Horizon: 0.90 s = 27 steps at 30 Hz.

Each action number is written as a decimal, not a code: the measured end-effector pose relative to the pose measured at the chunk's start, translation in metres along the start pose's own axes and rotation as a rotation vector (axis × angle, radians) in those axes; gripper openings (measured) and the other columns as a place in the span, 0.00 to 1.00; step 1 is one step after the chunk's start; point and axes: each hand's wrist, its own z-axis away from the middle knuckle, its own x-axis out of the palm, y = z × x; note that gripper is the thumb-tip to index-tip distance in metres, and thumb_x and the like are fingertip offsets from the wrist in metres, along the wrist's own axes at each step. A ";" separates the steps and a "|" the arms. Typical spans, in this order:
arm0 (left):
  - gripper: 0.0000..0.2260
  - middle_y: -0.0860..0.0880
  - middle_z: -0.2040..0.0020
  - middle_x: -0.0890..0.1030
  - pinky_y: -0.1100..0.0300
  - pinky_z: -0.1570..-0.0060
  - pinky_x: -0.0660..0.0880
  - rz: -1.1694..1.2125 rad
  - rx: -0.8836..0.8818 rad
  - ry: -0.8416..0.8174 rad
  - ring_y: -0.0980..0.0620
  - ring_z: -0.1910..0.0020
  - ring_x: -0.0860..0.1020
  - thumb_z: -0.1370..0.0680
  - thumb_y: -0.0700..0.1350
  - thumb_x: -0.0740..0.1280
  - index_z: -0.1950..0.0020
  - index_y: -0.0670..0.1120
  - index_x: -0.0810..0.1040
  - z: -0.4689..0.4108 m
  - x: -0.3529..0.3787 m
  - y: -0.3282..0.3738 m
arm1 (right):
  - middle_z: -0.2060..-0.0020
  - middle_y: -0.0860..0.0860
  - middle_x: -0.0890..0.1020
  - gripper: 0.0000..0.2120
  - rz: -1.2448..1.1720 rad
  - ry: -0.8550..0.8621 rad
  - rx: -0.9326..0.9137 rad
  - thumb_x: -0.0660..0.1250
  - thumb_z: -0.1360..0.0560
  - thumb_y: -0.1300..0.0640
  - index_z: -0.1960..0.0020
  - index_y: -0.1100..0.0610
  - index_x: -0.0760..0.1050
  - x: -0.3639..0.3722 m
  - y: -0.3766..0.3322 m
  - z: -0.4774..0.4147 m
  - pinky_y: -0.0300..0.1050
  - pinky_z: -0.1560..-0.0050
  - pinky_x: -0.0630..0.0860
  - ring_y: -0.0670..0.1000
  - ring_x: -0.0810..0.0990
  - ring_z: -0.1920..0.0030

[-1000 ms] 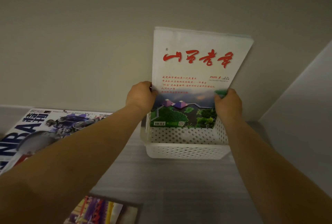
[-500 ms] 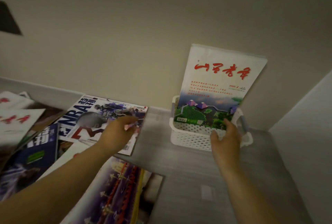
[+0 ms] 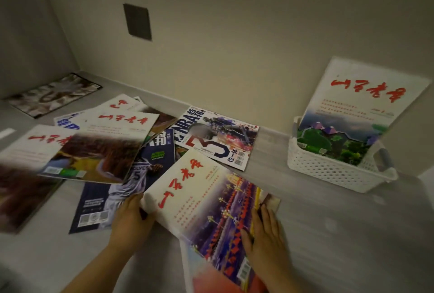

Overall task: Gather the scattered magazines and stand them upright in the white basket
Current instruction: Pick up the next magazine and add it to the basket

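A white perforated basket point(image 3: 328, 173) stands at the right of the grey shelf, with one white magazine point(image 3: 359, 105) with red script upright in it, leaning on the back wall. A magazine with red script and a purple-red picture point(image 3: 206, 201) lies nearest me. My left hand point(image 3: 129, 217) grips its left edge, fingers tucked under it. My right hand point(image 3: 265, 229) lies flat on its right side with fingers straight. Several more magazines are scattered to the left, among them an NBA issue point(image 3: 218, 137) and a dark blue one point(image 3: 98, 203).
The grey shelf point(image 3: 340, 234) is closed in by a beige back wall and a left side wall. A dark magazine point(image 3: 54, 94) lies in the far left corner. A dark rectangular plate point(image 3: 137, 21) sits on the back wall.
Both hands have left the upright magazine in the basket and come down onto the nearest flat magazine. My view has swung left, so the scattered pile shows.
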 end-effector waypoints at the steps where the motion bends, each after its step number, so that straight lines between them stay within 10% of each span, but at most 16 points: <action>1: 0.18 0.37 0.38 0.76 0.46 0.39 0.68 0.059 0.016 0.004 0.38 0.39 0.73 0.26 0.39 0.66 0.37 0.39 0.71 0.002 -0.003 -0.003 | 0.24 0.52 0.43 0.30 0.004 0.005 0.003 0.43 0.23 0.40 0.26 0.53 0.41 0.000 -0.001 0.000 0.47 0.27 0.39 0.52 0.40 0.25; 11: 0.16 0.40 0.43 0.74 0.50 0.43 0.69 1.240 -0.333 -0.235 0.43 0.45 0.74 0.21 0.40 0.57 0.34 0.41 0.65 -0.014 -0.033 0.007 | 0.24 0.52 0.43 0.29 0.015 0.033 0.029 0.43 0.22 0.42 0.26 0.53 0.40 0.004 -0.004 0.000 0.47 0.27 0.39 0.52 0.40 0.25; 22: 0.10 0.46 0.54 0.79 0.55 0.64 0.78 0.934 -0.053 -0.381 0.48 0.59 0.79 0.24 0.33 0.59 0.51 0.47 0.72 0.006 -0.009 0.044 | 0.24 0.49 0.44 0.28 -0.115 -0.023 0.007 0.49 0.23 0.42 0.26 0.47 0.43 0.000 0.004 -0.002 0.50 0.26 0.42 0.52 0.40 0.25; 27: 0.11 0.50 0.58 0.83 0.62 0.69 0.81 0.880 0.189 -0.504 0.52 0.63 0.83 0.24 0.34 0.60 0.54 0.49 0.76 0.000 -0.030 0.084 | 0.32 0.54 0.68 0.25 -0.605 0.111 0.049 0.65 0.27 0.52 0.32 0.51 0.63 -0.041 0.010 -0.008 0.52 0.34 0.67 0.54 0.68 0.34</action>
